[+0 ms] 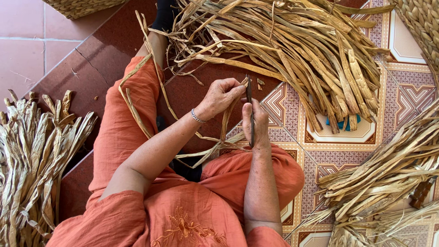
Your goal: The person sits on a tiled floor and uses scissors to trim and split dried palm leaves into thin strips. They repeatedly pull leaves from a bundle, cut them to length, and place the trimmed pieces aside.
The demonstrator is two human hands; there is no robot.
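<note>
Trimming a dried leaf strip over my lap.

My left hand (pixel 222 96) pinches the strip (pixel 227 120) near its top; my right hand (pixel 255 126) is closed around a dark blade (pixel 249 107). The strip looks light, limp and brittle, best held near the cut.

Seated person in orange clothing: left hand (pixel 220 97) pinches a dried leaf strip (pixel 227 121) against a dark blade (pixel 249 107) gripped upright in the right hand (pixel 256 126), with a large dried-leaf pile (pixel 292 50) ahead on patterned tiles (pixel 402 91).
</note>
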